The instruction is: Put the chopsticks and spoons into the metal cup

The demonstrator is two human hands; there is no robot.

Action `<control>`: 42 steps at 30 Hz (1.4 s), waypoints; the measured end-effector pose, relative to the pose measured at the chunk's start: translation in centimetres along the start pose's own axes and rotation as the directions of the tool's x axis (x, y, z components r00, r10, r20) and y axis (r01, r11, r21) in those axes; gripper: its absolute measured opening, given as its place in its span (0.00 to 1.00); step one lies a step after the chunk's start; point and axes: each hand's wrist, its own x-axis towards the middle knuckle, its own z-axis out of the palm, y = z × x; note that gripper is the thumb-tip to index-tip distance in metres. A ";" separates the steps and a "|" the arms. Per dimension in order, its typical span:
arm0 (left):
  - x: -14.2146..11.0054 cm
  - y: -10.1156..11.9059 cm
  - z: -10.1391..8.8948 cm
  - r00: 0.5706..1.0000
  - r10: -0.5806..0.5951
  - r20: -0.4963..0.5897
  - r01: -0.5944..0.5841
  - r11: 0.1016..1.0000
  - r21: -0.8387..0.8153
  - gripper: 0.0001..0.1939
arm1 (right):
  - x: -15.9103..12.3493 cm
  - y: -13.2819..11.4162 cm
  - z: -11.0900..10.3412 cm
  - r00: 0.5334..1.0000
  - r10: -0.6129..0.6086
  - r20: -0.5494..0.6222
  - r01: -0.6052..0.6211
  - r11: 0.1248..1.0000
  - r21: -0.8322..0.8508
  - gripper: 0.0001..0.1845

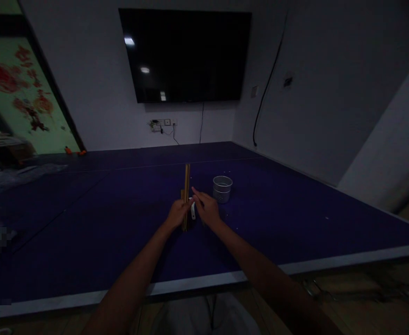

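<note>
Just left of the table's middle, my left hand [177, 213] is closed around a bundle of tan sticks that look like chopsticks [187, 176]. The bundle's long pieces rise above the fingers, and shorter ends show below. Close on the right, my right hand [207, 208] has its fingers drawn together near the left thumb; what they hold, if anything, is too dark to make out. Between the hands shows a white handle, perhaps a spoon's [193, 211]; whether it is held or lying there I cannot tell. Beyond my right hand stands a silver-grey mesh cup [222, 189], upright and apart from it.
Both hands are over a dark blue table [277, 209] with a white front edge. Small white specks lie on its top. Clear plastic wrapping [19, 179] is at the far left. A black television [190, 56] hangs on the wall behind, with cables below.
</note>
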 end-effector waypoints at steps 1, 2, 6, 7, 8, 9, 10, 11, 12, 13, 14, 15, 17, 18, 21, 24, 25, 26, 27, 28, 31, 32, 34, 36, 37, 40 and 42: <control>-0.2 0.1 -0.1 0.999 0.045 -0.028 -0.040 0.986 0.161 0.29 | 0.0 -0.3 -0.1 1.000 0.023 0.002 -0.023 0.999 0.035 0.19; -0.3 0.3 -0.3 0.995 0.092 -0.039 -0.074 0.941 0.331 0.28 | 0.0 -0.6 -0.2 0.999 0.046 0.008 -0.046 0.997 0.057 0.19; -0.9 1.0 -0.5 0.980 0.196 0.020 -0.142 0.630 0.764 0.24 | 0.0 -1.1 -0.4 0.992 0.116 0.042 -0.118 0.991 0.055 0.19; -1.0 1.1 -0.5 0.978 0.206 0.040 -0.155 0.576 0.803 0.23 | 0.0 -1.1 -0.5 0.991 0.127 0.039 -0.128 0.991 0.043 0.19; -1.0 1.1 -0.5 0.975 0.215 0.058 -0.168 0.537 0.827 0.22 | 0.0 -1.1 -0.5 0.991 0.133 0.033 -0.134 0.991 0.029 0.19; -0.9 1.1 -0.5 0.972 0.226 0.071 -0.180 0.512 0.840 0.22 | 0.0 -1.2 -0.6 0.990 0.137 0.026 -0.137 0.990 0.014 0.19; -0.9 1.1 -0.4 0.968 0.238 0.079 -0.191 0.498 0.846 0.21 | 0.0 -1.2 -0.6 0.990 0.139 0.017 -0.139 0.990 0.001 0.18; -0.8 1.0 -0.5 0.965 0.250 0.084 -0.201 0.492 0.847 0.21 | 0.0 -1.2 -0.6 0.990 0.139 0.005 -0.139 0.990 -0.006 0.18; -0.8 0.9 -0.5 0.961 0.260 0.089 -0.212 0.494 0.843 0.21 | 0.1 -1.3 -0.6 0.991 0.135 -0.011 -0.135 0.991 -0.005 0.17; -0.7 0.8 -0.4 0.959 0.268 0.093 -0.222 0.505 0.834 0.21 | 0.1 -1.3 -0.5 0.991 0.128 -0.028 -0.127 0.992 0.007 0.17; -0.7 0.8 -0.4 0.957 0.272 0.099 -0.233 0.523 0.820 0.20 | 0.1 -1.4 -0.5 0.992 0.119 -0.048 -0.118 0.993 0.027 0.16; -0.7 0.7 -0.4 0.957 0.271 0.102 -0.240 0.547 0.802 0.20 | 0.2 -1.4 -0.5 0.991 0.112 -0.066 -0.109 0.993 0.051 0.16; -0.8 0.7 -0.3 0.961 0.259 0.098 -0.240 0.601 0.763 0.19 | 0.3 -1.3 -0.5 0.989 0.111 -0.101 -0.101 0.990 0.098 0.17; -0.9 0.7 -0.2 0.965 0.247 0.089 -0.229 0.624 0.747 0.19 | 0.3 -1.2 -0.6 0.986 0.119 -0.120 -0.105 0.988 0.116 0.17; -0.9 0.7 -0.2 0.982 0.186 0.019 -0.140 0.666 0.733 0.20 | 0.7 -0.3 -1.5 0.954 0.173 -0.245 -0.147 0.982 0.120 0.18; -0.5 0.2 -0.6 0.989 0.103 -0.107 0.010 0.675 0.738 0.20 | 1.3 1.2 -3.2 0.856 0.234 -0.461 -0.238 0.970 0.050 0.19; -0.3 -0.1 -0.8 0.987 0.072 -0.147 0.061 0.673 0.737 0.20 | 1.6 1.8 -3.9 0.818 0.242 -0.523 -0.267 0.963 0.029 0.20; -0.1 -0.4 -1.0 0.982 0.039 -0.182 0.109 0.672 0.732 0.20 | 1.9 2.4 -4.5 0.779 0.245 -0.578 -0.293 0.956 0.011 0.21; 0.0 -0.8 -1.2 0.977 0.009 -0.212 0.151 0.673 0.724 0.20 | 2.1 3.1 -5.0 0.738 0.245 -0.629 -0.317 0.948 -0.003 0.22; 0.2 -1.2 -1.4 0.970 -0.018 -0.242 0.191 0.675 0.713 0.20 | 2.3 3.6 -5.5 0.714 0.245 -0.656 -0.340 0.940 -0.019 0.23; 0.6 -2.2 -1.8 0.946 -0.074 -0.316 0.277 0.691 0.668 0.20 | 2.8 4.9 -6.2 0.692 0.255 -0.675 -0.397 0.916 -0.061 0.23; 0.6 -2.4 -1.9 0.941 -0.086 -0.329 0.292 0.696 0.655 0.20 | 3.0 5.1 -6.3 0.702 0.255 -0.665 -0.403 0.912 -0.075 0.23; 0.7 -2.6 -1.9 0.936 -0.101 -0.337 0.307 0.701 0.643 0.20 | 3.1 5.5 -6.3 0.728 0.259 -0.635 -0.410 0.906 -0.100 0.23; 0.7 -2.6 -1.8 0.937 -0.112 -0.330 0.311 0.697 0.646 0.19 | 3.3 5.9 -6.2 0.748 0.285 -0.600 -0.438 0.891 -0.122 0.22; 0.7 -2.6 -1.8 0.938 -0.118 -0.327 0.313 0.694 0.648 0.19 | 3.3 6.0 -6.2 0.754 0.305 -0.582 -0.458 0.879 -0.132 0.22; 0.7 -2.6 -1.6 0.938 -0.133 -0.320 0.319 0.693 0.647 0.19 | 3.4 6.8 -6.2 0.772 0.347 -0.532 -0.495 0.853 -0.163 0.21; 0.7 -2.6 -1.5 0.939 -0.134 -0.316 0.316 0.696 0.644 0.19 | 3.3 7.3 -6.2 0.789 0.355 -0.502 -0.496 0.850 -0.179 0.21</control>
